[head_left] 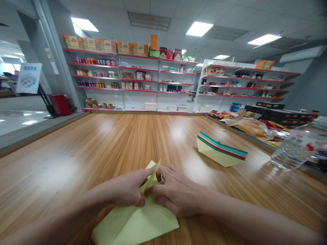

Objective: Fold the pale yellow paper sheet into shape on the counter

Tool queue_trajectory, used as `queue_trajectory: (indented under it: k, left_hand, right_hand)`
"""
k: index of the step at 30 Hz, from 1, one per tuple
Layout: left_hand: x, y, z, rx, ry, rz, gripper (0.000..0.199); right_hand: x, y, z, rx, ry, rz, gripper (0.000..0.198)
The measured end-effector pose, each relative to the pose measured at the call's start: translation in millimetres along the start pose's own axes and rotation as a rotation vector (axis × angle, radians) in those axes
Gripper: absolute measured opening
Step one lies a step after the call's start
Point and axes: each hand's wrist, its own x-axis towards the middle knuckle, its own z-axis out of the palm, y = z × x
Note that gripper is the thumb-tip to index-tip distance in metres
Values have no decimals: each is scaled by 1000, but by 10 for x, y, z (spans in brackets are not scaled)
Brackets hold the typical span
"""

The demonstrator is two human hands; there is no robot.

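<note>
A pale yellow sheet of folded paper [138,223] lies on the wooden table close to me, with a raised flap at its far end. My left hand [129,187] grips that flap from the left, thumb low on the paper. From the right, my right hand [176,190] pinches the same flap with curled fingers. Both hands touch the paper and partly hide its folds. Farther off to the right stands a folded paper boat [219,151], yellow with green, blue and red stripes along its upper edge.
The wooden table [122,136] has a raised border. On the right are a clear plastic bottle [293,149], snack packets [247,127] and stacked black boxes [278,114]. Stocked shelves [138,80] line the back, and a sign board [28,78] stands at left.
</note>
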Motion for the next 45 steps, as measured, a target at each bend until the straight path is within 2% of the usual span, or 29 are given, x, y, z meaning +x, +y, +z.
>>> queue_trajectory:
  k: [10, 12, 16, 18, 23, 29, 35, 38, 42, 45]
  left_hand:
    - [-1, 3, -5, 35, 3, 22, 78]
    - [-5, 0, -9, 76, 5, -14, 78]
    - [-15, -32, -7, 117, 18, -75, 77]
    - [-20, -48, -6, 117, 20, -82, 76]
    - [-26, -54, -16, 127, 9, -46, 72]
    - [-28, -29, -3, 136, 15, -112, 70]
    - [-27, -27, -7, 104, -5, -97, 61]
    - [-19, -40, -14, 105, -33, -88, 57]
    - [-18, -66, -5, 98, -31, -101, 51]
    - [-20, -85, 8, 73, -14, -99, 54]
  right_hand:
    - [6, -6, 12, -2, -7, -21, 28]
    - [-1, 76, 1, -17, 8, 24, 25]
    - [-29, 242, -15, -63, 66, 200, 23]
    - [-35, 253, -6, -70, 68, 205, 22]
    - [-10, 196, 28, -42, 37, 93, 30]
    - [-9, 289, -1, -85, 76, 207, 25]
    - [-11, 297, 16, -133, 133, 289, 22]
    - [-13, 323, 29, -138, 158, 292, 22]
    - [-11, 324, 56, -140, 258, 296, 23]
    - [-5, 241, 70, -113, 205, 189, 23]
